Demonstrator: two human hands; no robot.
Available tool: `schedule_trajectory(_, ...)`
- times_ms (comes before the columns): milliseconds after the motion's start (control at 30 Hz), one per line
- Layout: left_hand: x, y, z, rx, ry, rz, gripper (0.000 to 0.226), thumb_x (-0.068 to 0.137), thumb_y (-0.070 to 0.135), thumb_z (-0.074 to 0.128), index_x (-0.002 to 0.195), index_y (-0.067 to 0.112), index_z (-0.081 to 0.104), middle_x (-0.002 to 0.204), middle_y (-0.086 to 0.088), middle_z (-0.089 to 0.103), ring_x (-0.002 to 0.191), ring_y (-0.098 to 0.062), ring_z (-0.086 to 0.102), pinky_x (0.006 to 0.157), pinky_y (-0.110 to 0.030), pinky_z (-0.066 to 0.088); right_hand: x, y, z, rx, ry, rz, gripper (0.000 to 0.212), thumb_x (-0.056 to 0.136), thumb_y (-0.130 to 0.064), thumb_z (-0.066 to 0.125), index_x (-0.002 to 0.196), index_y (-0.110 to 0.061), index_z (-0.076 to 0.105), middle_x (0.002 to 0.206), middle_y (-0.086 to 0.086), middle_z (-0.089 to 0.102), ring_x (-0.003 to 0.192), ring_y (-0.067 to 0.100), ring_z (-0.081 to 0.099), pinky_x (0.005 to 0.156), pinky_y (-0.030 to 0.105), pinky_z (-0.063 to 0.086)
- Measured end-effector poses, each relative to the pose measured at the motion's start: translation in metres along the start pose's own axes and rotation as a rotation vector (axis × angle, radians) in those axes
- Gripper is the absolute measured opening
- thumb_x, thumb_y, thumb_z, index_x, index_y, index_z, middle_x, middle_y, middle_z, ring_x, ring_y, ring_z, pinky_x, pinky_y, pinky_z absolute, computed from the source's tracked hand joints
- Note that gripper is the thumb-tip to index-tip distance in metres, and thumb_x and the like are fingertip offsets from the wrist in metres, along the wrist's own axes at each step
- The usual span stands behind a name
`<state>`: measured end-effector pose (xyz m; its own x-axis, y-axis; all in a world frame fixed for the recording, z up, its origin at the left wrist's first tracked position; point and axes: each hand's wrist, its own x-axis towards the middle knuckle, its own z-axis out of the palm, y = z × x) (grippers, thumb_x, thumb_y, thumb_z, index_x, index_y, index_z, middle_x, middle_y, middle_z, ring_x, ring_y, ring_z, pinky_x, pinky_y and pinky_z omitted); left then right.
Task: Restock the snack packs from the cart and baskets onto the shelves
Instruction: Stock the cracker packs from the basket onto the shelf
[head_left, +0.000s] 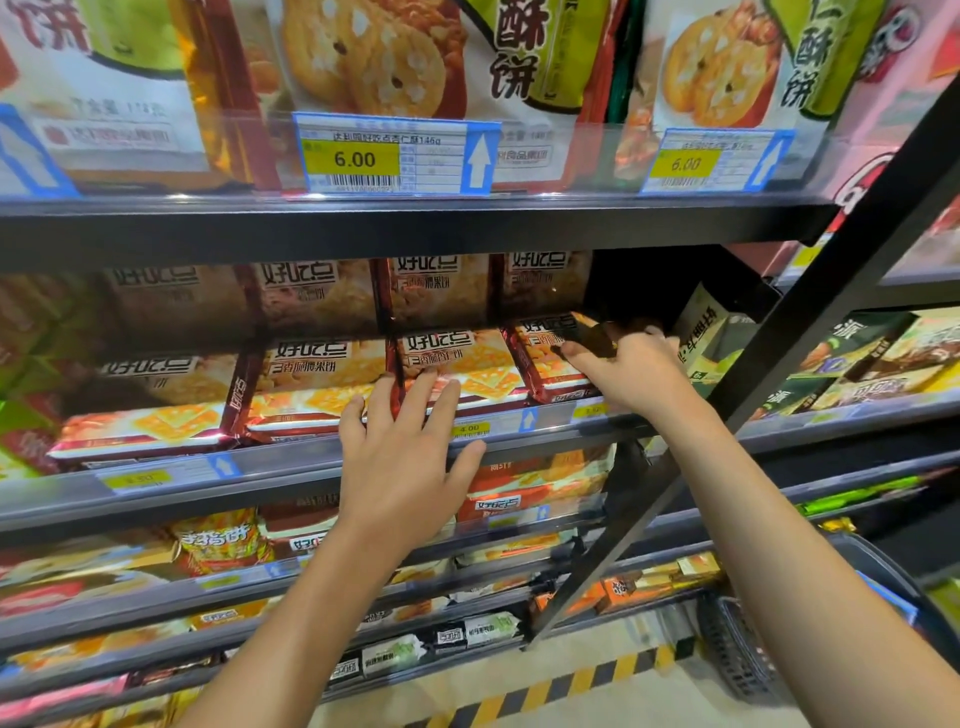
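Dark-red cracker packs lie in rows on the middle shelf (311, 457). My left hand (400, 457) reaches up with straight, spread fingers, its fingertips touching the front of one cracker pack (457, 364). My right hand (634, 364) is at the right end of the row, fingers curled round the top edge of the rightmost cracker pack (550, 353), which sits on the shelf beside a dark gap.
A black slanted upright (779, 364) crosses the right side in front of the shelves. Green boxes (701, 332) stand right of the gap. Cookie bags (395, 62) fill the shelf above. A black basket (737, 654) sits on the floor at lower right, by yellow-black tape.
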<state>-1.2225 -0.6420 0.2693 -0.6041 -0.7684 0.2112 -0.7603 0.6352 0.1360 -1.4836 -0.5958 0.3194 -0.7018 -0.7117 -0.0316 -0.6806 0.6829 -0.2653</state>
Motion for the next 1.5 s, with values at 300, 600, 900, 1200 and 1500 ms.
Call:
schedule_trajectory(300,-0.001,-0.003,0.001,-0.037,0.034,0.014,0.067,0.098,0.065,0.026,0.153,0.029,0.04,0.162,0.002,0.037,0.149,-0.036,0.026,0.119,-0.058,0.016,-0.053,0.006,0.033,-0.016,0.295,-0.425,0.067,0.1,-0.061,0.028,0.137,-0.017,0.062,0.134,0.008,0.058,0.126,0.03,0.048,0.105,0.046,0.042)
schedule_trajectory(600,-0.002,0.002,-0.002,0.003,0.025,0.0,0.069,0.097,0.066,0.024,0.155,0.031,0.038,0.163,0.002,0.035,0.15,-0.039,0.024,0.118,-0.061,0.018,-0.065,0.013,0.032,-0.073,0.211,-0.494,0.076,0.097,-0.066,0.016,0.146,-0.023,0.054,0.153,0.003,0.05,0.141,0.028,0.041,0.118,0.052,0.03)
schedule_trajectory(900,-0.047,0.01,-0.01,0.066,0.008,-0.178,0.073,0.097,0.07,0.016,0.161,0.036,0.022,0.171,-0.006,0.015,0.156,-0.042,0.004,0.122,-0.062,0.007,-0.121,0.011,0.048,-0.092,0.186,-0.697,0.061,0.104,-0.054,0.03,0.145,-0.017,0.056,0.156,0.011,0.046,0.147,0.037,0.036,0.12,0.058,0.031)
schedule_trajectory(1200,-0.178,0.006,-0.02,0.125,0.058,-0.484,0.065,0.097,0.063,0.032,0.149,0.028,0.051,0.159,-0.013,0.043,0.147,-0.046,0.03,0.115,-0.066,0.027,-0.214,-0.021,0.084,0.032,-0.009,-0.944,0.063,0.102,-0.057,0.028,0.149,-0.021,0.051,0.161,0.008,0.04,0.15,0.037,0.031,0.123,0.054,0.026)
schedule_trajectory(1500,-0.348,-0.014,-0.025,0.25,0.057,-0.874,0.061,0.092,0.063,0.04,0.133,0.026,0.065,0.144,-0.014,0.057,0.134,-0.047,0.047,0.106,-0.065,0.037,-0.33,-0.068,0.135,0.083,-0.264,-1.246,0.062,0.102,-0.057,0.03,0.148,-0.022,0.052,0.16,0.009,0.041,0.149,0.04,0.032,0.121,0.057,0.028)
